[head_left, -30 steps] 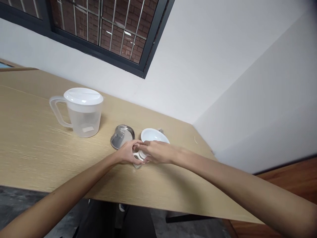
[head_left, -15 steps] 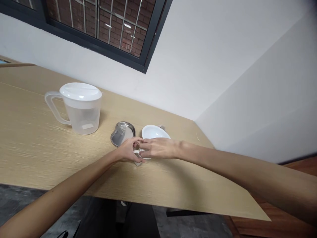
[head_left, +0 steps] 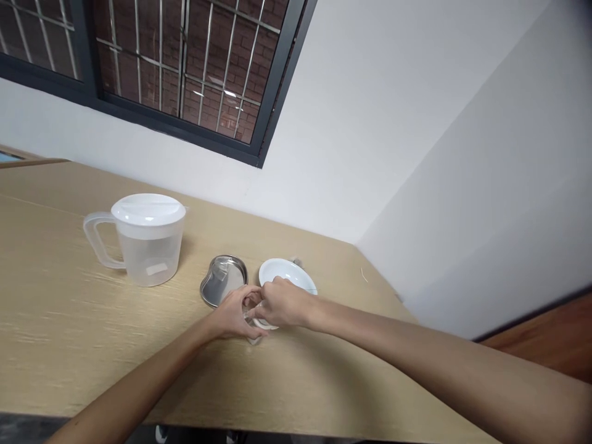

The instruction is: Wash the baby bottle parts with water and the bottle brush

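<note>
In the head view my left hand (head_left: pixel 235 314) curls round a small clear container standing on the table, whose see-through base (head_left: pixel 254 340) shows below the thumb. My right hand (head_left: pixel 282 302) is closed, with its fingers bent down at the container's top, inside the left hand's grip. What those fingertips pinch is hidden. A white rim (head_left: pixel 266 324) peeks out under the right hand; I cannot tell what it belongs to. Just behind the hands lie a white oval dish (head_left: pixel 282 269) and a kidney-shaped steel tray (head_left: pixel 235 277) holding something clear.
A lidded translucent plastic jug (head_left: pixel 150 250) stands at the left on the wooden table (head_left: pixel 115 345). Behind the dish sits a small greyish item (head_left: pixel 296 261). A thin pale strip (head_left: pixel 364 275) lies farther right. Walls and a barred window (head_left: pixel 185 68) bound the back.
The view has tilted up, so everything sits lower in the picture. My right hand's fingers, stretched leftward before, are now bent down into a closed grip. The left hand keeps its hold.
</note>
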`<state>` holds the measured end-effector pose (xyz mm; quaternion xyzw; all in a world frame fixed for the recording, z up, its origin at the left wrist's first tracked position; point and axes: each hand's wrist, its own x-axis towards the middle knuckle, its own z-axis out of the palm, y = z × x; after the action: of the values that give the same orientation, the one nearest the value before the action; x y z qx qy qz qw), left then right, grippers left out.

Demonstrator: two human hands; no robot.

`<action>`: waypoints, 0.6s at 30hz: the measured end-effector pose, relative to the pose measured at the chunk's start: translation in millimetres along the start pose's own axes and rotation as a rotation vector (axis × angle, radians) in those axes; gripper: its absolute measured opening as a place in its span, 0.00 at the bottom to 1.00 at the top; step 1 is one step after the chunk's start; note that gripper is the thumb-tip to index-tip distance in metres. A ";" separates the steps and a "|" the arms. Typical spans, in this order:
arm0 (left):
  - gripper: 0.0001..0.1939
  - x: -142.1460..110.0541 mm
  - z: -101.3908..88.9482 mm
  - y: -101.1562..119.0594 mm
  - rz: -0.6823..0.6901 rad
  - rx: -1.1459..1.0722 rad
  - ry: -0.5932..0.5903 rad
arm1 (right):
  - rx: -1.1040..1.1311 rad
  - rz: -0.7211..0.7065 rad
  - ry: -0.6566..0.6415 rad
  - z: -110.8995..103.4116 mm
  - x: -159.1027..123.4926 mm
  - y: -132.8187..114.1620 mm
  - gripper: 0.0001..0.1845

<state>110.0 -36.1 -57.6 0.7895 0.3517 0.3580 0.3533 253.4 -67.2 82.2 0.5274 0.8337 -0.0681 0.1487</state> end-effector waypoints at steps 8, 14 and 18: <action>0.42 0.9 0.4 -2.7 0.013 -0.013 -0.029 | 0.010 -0.079 0.018 10.1 -21.2 16.9 0.33; 0.43 2.7 -0.1 -2.0 0.077 -0.040 -0.042 | -0.047 -0.390 0.020 9.8 -14.0 33.1 0.29; 0.39 4.4 -3.6 3.8 0.051 -0.065 -0.060 | -0.090 -0.394 0.014 4.1 -9.8 28.8 0.24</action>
<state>110.3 -33.4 -51.4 0.7968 0.3088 0.3541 0.3800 284.0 -64.2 82.7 0.3474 0.9240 -0.0546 0.1502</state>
